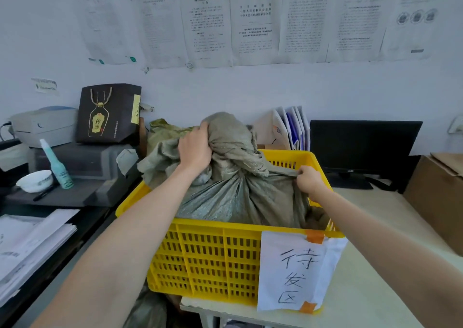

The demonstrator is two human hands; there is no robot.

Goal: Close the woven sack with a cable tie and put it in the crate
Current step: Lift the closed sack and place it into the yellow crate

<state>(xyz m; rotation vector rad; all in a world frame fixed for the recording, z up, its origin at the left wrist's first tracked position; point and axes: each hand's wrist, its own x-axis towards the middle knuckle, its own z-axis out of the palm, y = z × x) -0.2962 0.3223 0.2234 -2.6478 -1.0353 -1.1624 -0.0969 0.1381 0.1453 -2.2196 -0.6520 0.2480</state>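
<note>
Woven sack (pixel 233 195), grey-green, sits mid-frame inside the yellow crate (pixel 213 255), bulk below the rim, gathered neck sticking up above it. Neck looks cinched where the folds converge, but no cable tie visible from here, so can't confirm it's on.

Left hand (pixel 194 149) is clamped on the bunched top of the sack, fingers curled over the fabric, upper centre of frame. Right hand (pixel 309 178) pinches a pulled-out fold of sack at the crate's right rim, thumb & fingers together on the cloth.

Step, as I read it: placing stage, sack basically in the crate, both hands settling or tucking it. Closing step seems done, w/ the caveat above.

Next move prob needs: push the loose top down so it stays inside the walls, free the stretched fold on the right so it doesn't snag the rim, then let go w/ both hands.

Also there: paper label (pixel 295 270) taped to the crate's front, lower right; black monitor (pixel 363 144) right of centre; teal spray bottle (pixel 56 164) & white bowl (pixel 35 181) at left.
</note>
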